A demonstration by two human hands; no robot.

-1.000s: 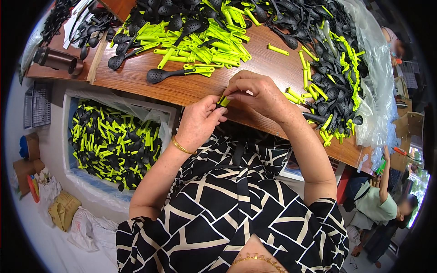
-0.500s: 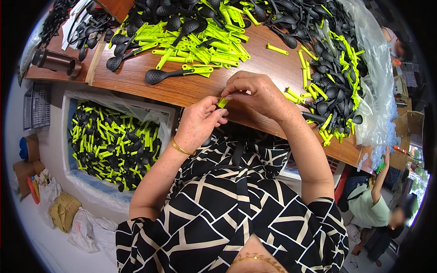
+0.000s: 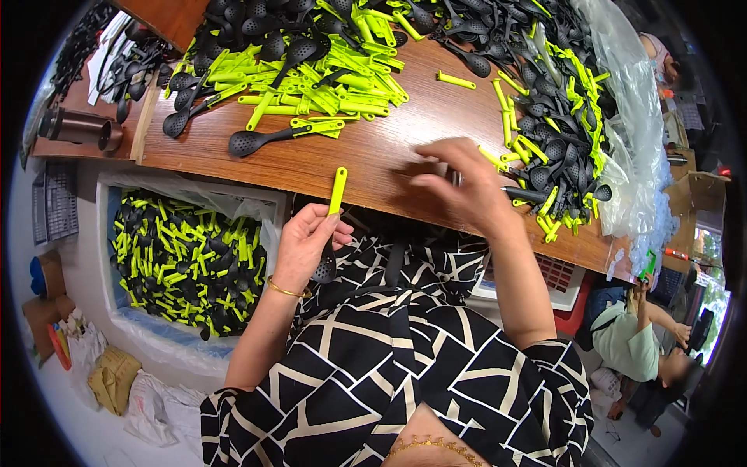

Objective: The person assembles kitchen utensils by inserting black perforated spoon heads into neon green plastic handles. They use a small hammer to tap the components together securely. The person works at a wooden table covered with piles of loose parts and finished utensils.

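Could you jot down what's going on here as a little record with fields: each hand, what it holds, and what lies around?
Left hand: grip closed on a black slotted spoon with lime-green handle, the handle pointing up and the spoon head below the palm.
Right hand: blurred, fingers spread over the wooden table; whether it holds anything cannot be told.
On the table: heaps of loose green handles and black spoons.
Beside the table: bin of finished spoons, lined with clear plastic.
Lower right: another person, seated.
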